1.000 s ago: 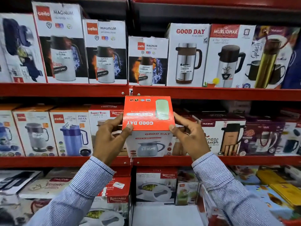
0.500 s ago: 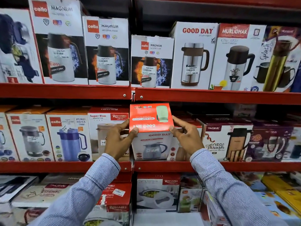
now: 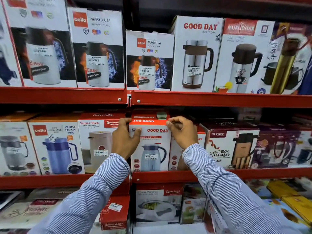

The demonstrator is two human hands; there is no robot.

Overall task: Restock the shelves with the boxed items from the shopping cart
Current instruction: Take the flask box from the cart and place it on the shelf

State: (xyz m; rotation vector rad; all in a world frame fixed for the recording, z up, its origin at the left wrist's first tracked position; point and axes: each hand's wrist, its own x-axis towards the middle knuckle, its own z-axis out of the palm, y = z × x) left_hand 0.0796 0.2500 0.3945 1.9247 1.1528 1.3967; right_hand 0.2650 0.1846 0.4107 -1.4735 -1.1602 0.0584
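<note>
A red and white Good Day jug box (image 3: 152, 146) stands upright on the middle red shelf (image 3: 185, 175), between a Rishabh Super Riva box (image 3: 96, 141) and another Good Day box (image 3: 200, 137) that is mostly hidden. My left hand (image 3: 125, 139) grips the box's upper left edge, thumb on its front face. Fingers of my right hand (image 3: 183, 131) are curled on its upper right corner. The box's bottom rests on the shelf, and its front is about level with the neighbouring boxes.
The upper shelf (image 3: 219, 98) carries Cello Magnum boxes (image 3: 98, 48), a tall Good Day flask box (image 3: 195, 53) and a Murlidhar box (image 3: 243, 56). A Cello Puro Hexa box (image 3: 55, 146) and a Trueware box (image 3: 231, 146) flank the middle row. Casserole boxes (image 3: 158, 203) fill the bottom shelf.
Both hands have pushed the Good Day box back into the middle shelf and set it upright. The camera has moved closer to the shelves.
</note>
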